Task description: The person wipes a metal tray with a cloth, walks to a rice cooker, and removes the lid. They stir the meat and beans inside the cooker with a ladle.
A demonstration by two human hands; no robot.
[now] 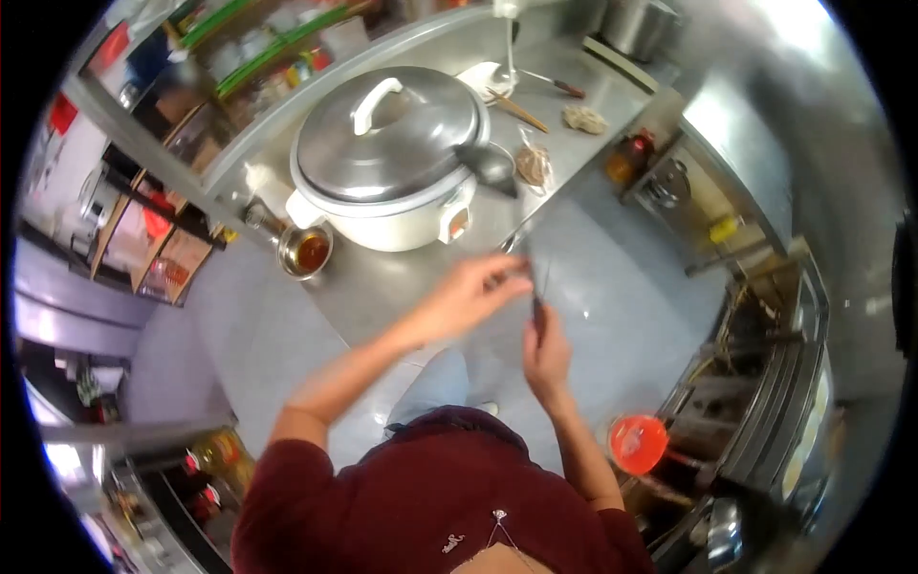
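My left hand (475, 295) reaches out over the edge of the steel counter (382, 277), its fingertips pinched together. Just below it, my right hand (545, 352) is closed around a thin dark object (537, 308) that points up toward the left fingertips. The left fingers appear to pinch its upper end. Motion blur hides what the object is. Both hands are in front of my maroon top, above the grey floor.
A large white rice cooker (382, 158) with a steel lid stands on the counter, a ladle (490, 165) beside it. A small steel bowl of brown liquid (308, 251) sits at its left. Chopsticks (518, 108), bagged items (534, 165) and a bottle (628, 158) lie farther off. A red bowl (638, 442) sits by the stove at right.
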